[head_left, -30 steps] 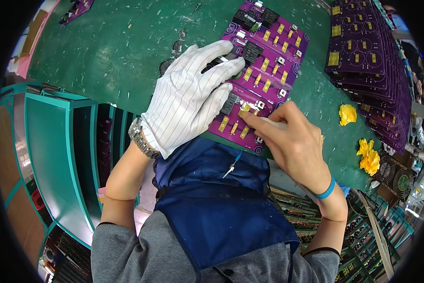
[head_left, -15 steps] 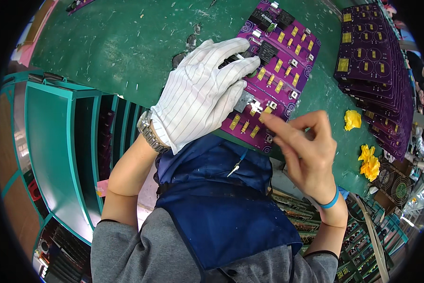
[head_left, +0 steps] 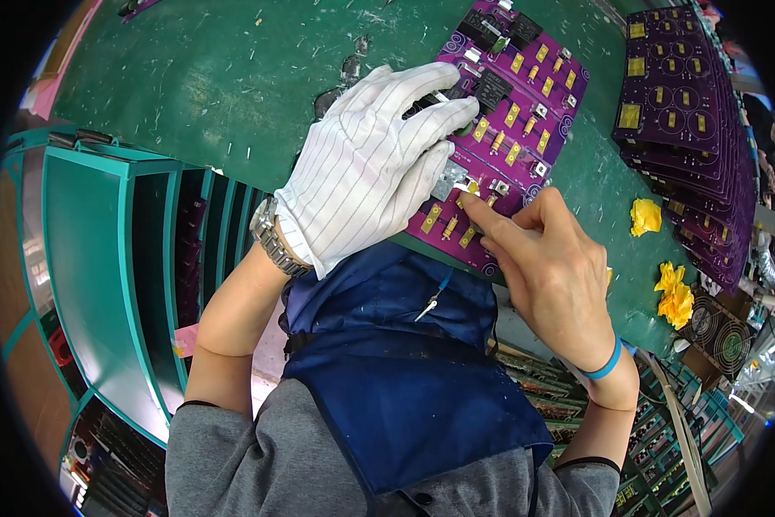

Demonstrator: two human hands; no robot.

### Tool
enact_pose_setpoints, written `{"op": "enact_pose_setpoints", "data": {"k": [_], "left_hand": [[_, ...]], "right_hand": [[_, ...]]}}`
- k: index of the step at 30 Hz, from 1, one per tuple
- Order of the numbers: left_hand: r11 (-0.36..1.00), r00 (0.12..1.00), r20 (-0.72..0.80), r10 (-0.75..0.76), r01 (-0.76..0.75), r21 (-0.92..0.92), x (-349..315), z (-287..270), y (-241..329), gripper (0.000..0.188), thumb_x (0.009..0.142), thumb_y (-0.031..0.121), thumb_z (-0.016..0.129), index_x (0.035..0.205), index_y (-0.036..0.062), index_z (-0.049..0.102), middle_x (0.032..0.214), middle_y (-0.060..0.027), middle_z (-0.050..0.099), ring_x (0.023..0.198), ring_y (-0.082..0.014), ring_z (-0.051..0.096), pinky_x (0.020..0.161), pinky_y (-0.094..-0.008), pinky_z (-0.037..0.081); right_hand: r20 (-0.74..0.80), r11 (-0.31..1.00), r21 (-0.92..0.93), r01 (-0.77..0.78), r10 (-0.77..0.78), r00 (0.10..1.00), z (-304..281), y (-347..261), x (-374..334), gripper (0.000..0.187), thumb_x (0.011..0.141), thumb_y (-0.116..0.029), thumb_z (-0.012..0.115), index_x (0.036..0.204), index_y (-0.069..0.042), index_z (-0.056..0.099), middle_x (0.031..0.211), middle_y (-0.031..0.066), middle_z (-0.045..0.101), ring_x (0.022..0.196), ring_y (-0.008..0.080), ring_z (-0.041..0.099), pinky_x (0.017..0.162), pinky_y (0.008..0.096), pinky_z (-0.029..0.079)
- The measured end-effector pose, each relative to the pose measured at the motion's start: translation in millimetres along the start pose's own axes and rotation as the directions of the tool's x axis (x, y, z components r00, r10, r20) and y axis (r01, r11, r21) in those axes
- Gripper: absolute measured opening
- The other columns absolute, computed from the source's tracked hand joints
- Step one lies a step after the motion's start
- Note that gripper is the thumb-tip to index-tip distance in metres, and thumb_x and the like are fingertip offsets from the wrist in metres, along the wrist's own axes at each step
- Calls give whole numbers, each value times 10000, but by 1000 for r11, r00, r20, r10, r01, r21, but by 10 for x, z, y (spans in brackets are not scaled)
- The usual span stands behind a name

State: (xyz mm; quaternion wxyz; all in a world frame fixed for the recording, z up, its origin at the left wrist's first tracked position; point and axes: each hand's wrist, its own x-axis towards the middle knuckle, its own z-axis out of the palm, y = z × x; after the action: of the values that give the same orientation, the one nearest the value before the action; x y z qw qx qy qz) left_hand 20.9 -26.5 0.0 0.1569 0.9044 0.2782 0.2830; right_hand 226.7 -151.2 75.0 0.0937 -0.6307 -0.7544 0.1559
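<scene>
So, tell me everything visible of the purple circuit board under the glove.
The purple circuit board lies on the green tabletop, its far end angled rightward. Smooth-looking, it appears divided into repeating sections bearing black blocks, yellow rectangular parts, orange cylindrical parts and small pale square ones. The gloved left hand rests across its left side, hiding some of it; the right hand has its index fingertip at the near section, contact unclear.

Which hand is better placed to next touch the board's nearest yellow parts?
Probably the right hand: its bare index fingertip is close to these parts. The gloved left hand lies partly over the board.
</scene>
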Motion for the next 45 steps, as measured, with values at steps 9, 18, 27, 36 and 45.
{"op": "enact_pose_setpoints", "data": {"k": [9,18,27,36,45], "left_hand": [[1000,1000,-5,-10,10,26,-25,-6,9,416,1032,181,587,1440,139,655,1515,-156,588,1334,-375,607,1143,-517,470],[1000,1000,-13,19,-19,12,-7,10,-17,414,1031,171,586,1437,138,657,1511,-155,588,1315,-372,614,1097,-487,503],[1000,999,-26,21,-21,15,6,22,-9,422,1021,158,591,1438,140,656,1504,-147,591,1317,-369,611,1103,-490,494],[1000,999,-20,24,-24,12,22,26,-13,431,1024,169,589,1450,148,645,1511,-149,587,1328,-371,606,1116,-498,489],[1000,1000,-8,6,-6,21,13,9,7,429,1027,165,588,1452,153,647,1523,-151,581,1332,-365,609,1142,-515,477]], "right_hand": [[-293,990,133,55,-14,956,52,72,-99,447,829,-40,801,1254,-177,823,902,51,541,695,204,648,610,356,559],[101,990,-111,81,-70,992,-54,-107,-244,517,831,-92,724,1338,-183,769,922,61,459,788,205,581,608,341,549],[-86,996,-69,47,-53,995,164,-33,-336,497,821,-58,760,1308,-153,786,925,63,503,757,212,614,606,343,554],[-193,979,149,142,-112,975,229,-121,-99,496,846,-8,807,1304,-198,803,945,67,552,751,215,618,602,371,513],[47,997,-15,78,-77,996,130,-206,-32,460,897,-92,776,1342,-212,771,889,60,504,766,222,625,608,382,524]]}}
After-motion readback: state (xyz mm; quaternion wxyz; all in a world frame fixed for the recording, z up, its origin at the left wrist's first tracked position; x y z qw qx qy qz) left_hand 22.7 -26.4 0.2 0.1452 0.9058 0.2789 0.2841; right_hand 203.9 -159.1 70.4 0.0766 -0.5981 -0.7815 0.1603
